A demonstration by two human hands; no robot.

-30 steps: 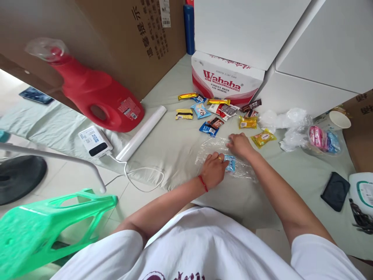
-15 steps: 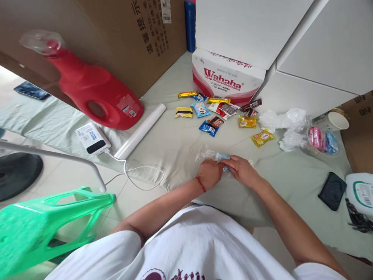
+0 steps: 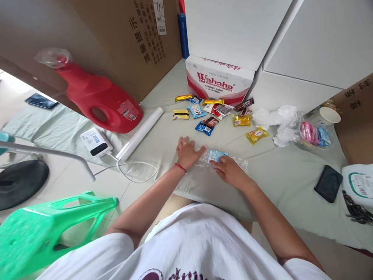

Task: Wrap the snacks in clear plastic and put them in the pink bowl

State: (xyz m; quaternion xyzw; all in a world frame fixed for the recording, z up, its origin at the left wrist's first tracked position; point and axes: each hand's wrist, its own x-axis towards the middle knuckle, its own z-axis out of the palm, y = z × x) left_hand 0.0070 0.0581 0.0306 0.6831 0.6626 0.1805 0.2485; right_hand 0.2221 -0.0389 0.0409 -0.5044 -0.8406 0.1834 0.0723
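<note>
A small blue snack packet (image 3: 215,155) lies flat on a crumpled strip of clear plastic film (image 3: 240,162) near the bed's front edge. My right hand (image 3: 231,171) rests over the packet's lower right side, fingers stretched onto it and not wrapped round it. To the left, my left hand (image 3: 187,153) is open with fingers spread, a red string on its wrist. Its thumb reaches over the film's left end, beside the packet; whether it touches the film I cannot tell. Beyond both hands lie several wrapped snacks, including a yellow packet (image 3: 180,114) and a blue-and-brown one (image 3: 206,125).
A Wahaba-style white and red carton (image 3: 218,79) stands behind the snacks. At left are a red jug (image 3: 101,99), a white roll (image 3: 141,134) and a corded power bank (image 3: 96,142). Crumpled plastic (image 3: 276,118), a clear tub (image 3: 316,136) and a black pouch (image 3: 328,183) lie right.
My left hand has drawn away leftward from the packet, its fingers now spread. More of the blue packet and film shows. My right hand stays at the packet. The view has shifted slightly.
</note>
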